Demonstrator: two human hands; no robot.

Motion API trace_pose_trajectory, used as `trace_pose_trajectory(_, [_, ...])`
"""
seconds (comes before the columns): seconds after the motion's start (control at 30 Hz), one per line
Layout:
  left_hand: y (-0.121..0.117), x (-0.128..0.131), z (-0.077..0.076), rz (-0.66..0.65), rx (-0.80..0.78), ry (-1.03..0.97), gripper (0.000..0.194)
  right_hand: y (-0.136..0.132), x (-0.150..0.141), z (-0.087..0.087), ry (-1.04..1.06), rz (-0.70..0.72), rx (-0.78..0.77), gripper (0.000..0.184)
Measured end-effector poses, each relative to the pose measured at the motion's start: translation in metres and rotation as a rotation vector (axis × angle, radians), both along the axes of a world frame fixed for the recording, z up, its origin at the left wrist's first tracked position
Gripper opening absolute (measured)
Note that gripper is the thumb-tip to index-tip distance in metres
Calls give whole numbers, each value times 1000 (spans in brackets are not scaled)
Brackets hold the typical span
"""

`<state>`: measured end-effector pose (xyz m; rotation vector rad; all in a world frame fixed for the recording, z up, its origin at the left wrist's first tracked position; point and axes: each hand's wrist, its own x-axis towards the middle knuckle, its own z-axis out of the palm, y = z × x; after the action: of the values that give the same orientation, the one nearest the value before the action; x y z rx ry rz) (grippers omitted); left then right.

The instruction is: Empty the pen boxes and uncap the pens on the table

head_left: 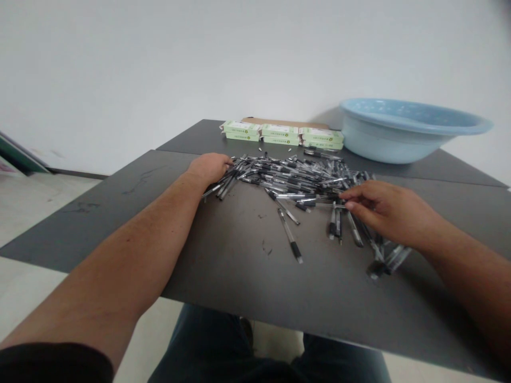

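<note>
While the left hand [209, 166] curls against the left edge of the pile of pens [293, 175] at frame centre, its grip hidden, the right hand [393, 210], right of centre, brings thumb and fingertips close together at a clear pen [326, 205]; whether they pinch it, I cannot tell.
</note>
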<state>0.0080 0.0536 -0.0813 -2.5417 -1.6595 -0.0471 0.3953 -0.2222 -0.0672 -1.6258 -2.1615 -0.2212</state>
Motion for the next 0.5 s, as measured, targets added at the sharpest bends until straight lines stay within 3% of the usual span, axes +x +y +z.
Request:
trace_pose_trajectory(0.2, [-2,0,4,11,30,-1,42,-1,-2,1,0,-15,-25,34])
trace_pose_trajectory(0.5, [1,-1,2,25,19,-11,51,-3,-6,5,-12,-39,-72,37])
